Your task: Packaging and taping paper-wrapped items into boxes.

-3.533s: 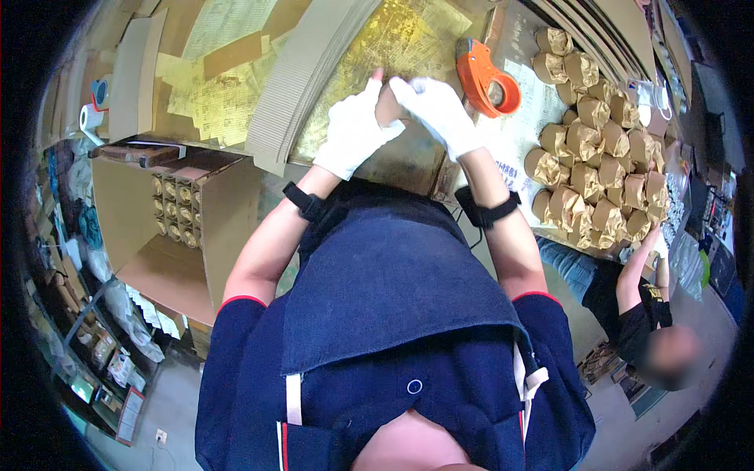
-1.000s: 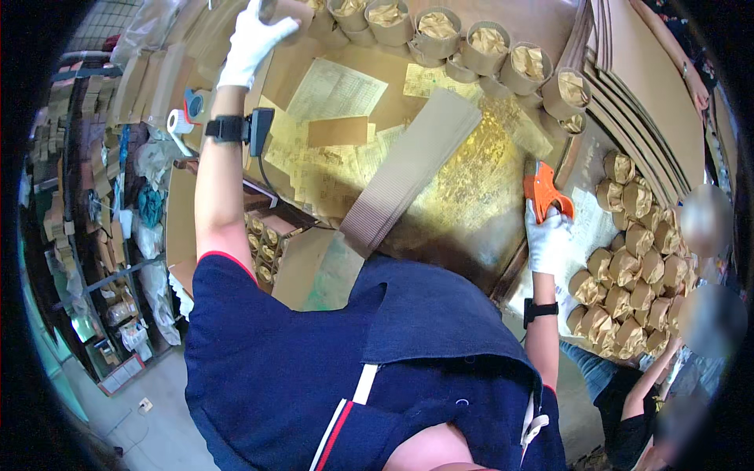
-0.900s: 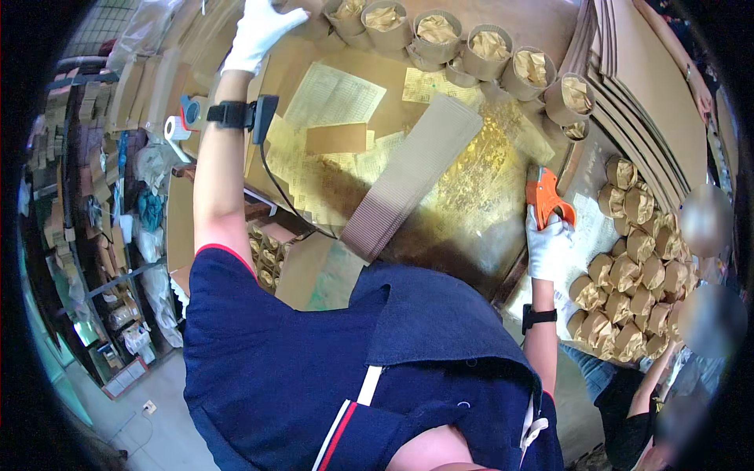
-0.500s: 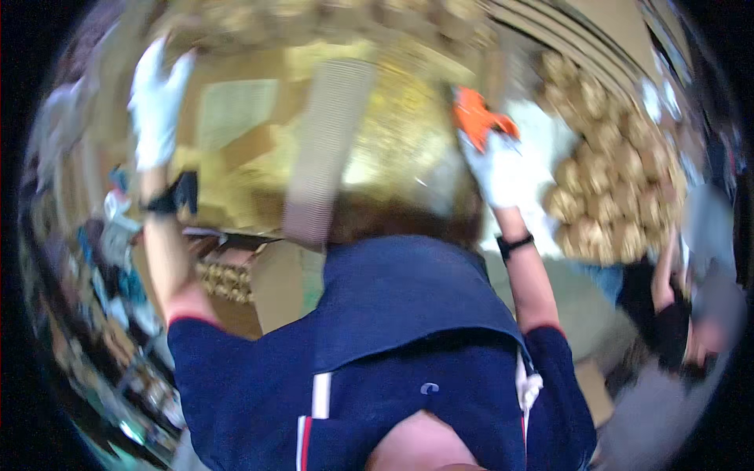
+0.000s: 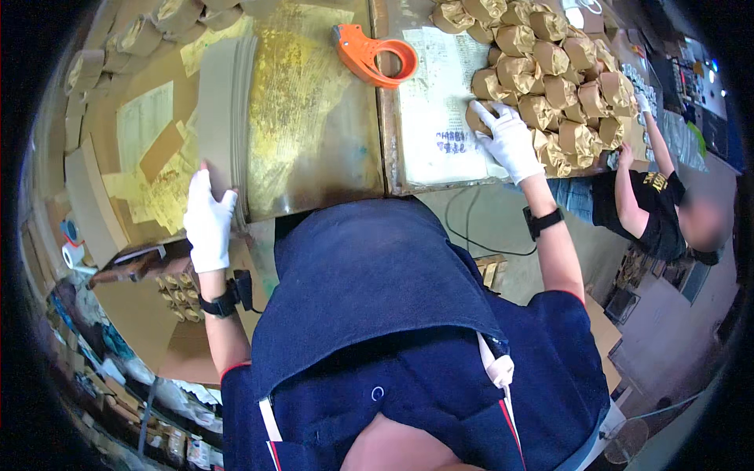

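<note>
My left hand (image 5: 209,226), in a white glove, is at the near end of a tall narrow stack of grey-brown cardboard strips (image 5: 224,118). Its thumb and fingers are apart, and nothing shows between them. At the right, my gloved right hand (image 5: 510,145) has its thumb and fingers around a brown paper-wrapped bundle (image 5: 474,119) at the edge of a pile of similar bundles (image 5: 550,94). The hand covers part of that bundle. An orange tape dispenser (image 5: 363,53) lies on the table, away from both hands.
White printed sheets (image 5: 440,102) lie beside the pile. More wrapped bundles (image 5: 141,35) line the far left. A cardboard box (image 5: 157,337) below the left side holds small bundles. A co-worker (image 5: 648,196) in black reaches in from the right. A black cable (image 5: 479,242) hangs under the table.
My right hand has let go of the orange tape dispenser, which now lies on the table, and has moved to a wrapped bundle. My left hand has come nearer, beside the cardboard stack.
</note>
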